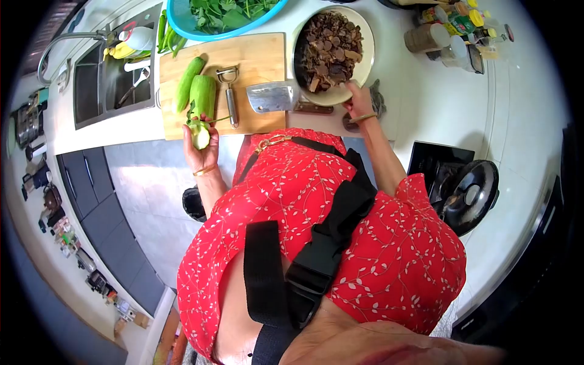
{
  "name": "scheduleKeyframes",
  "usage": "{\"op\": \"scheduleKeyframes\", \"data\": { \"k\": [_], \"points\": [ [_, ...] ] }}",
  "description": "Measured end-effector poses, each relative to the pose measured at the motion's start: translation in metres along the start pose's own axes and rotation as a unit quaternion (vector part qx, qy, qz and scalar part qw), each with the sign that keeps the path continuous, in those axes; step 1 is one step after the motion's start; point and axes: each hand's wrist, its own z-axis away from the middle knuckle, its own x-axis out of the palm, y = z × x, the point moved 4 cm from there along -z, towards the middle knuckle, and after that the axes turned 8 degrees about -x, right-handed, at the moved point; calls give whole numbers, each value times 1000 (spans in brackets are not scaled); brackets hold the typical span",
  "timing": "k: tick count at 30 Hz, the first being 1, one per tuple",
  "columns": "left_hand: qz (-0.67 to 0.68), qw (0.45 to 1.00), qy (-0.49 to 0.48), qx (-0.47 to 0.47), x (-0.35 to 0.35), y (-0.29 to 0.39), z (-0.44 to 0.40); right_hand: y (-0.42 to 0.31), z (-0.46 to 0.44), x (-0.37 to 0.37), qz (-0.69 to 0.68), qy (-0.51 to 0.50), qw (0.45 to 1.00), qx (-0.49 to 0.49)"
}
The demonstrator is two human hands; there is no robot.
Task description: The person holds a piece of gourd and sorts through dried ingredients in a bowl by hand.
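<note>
Between the fingers of my left hand (199, 149) is a pale green cut vegetable end (200, 135) with a thin stem, at the cutting board's front edge. My right hand (360, 103) grips the near rim of a cream bowl (367, 61) heaped with dark brown chopped pieces (328, 52). On the wooden cutting board (255, 55) lie a thick light-green gourd (203, 96), a slimmer green one (190, 79) and a metal peeler (230, 97). A cleaver (271, 97) rests across the board's right edge, its wooden handle towards the bowl.
A blue basin (182, 27) of leafy greens stands behind the board, beside long green peppers (163, 33). The sink (115, 91) is at left. Seasoning jars (426, 38) crowd the back right. A black lidded pan (471, 194) sits at right.
</note>
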Motion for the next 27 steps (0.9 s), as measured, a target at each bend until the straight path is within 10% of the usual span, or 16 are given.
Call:
{"op": "scheduleKeyframes", "data": {
  "k": [12,15,27],
  "points": [
    [5,1000,9,1,1,-4,-1,-11,-18,-24,280,42,959,-29],
    [0,1000,8,7,0,-3,0,-17,-24,-28,365,75,911,-176],
    [13,1000,16,5,-2,-1,2,-6,-39,-37,370,58,920,-112]
  ]
}}
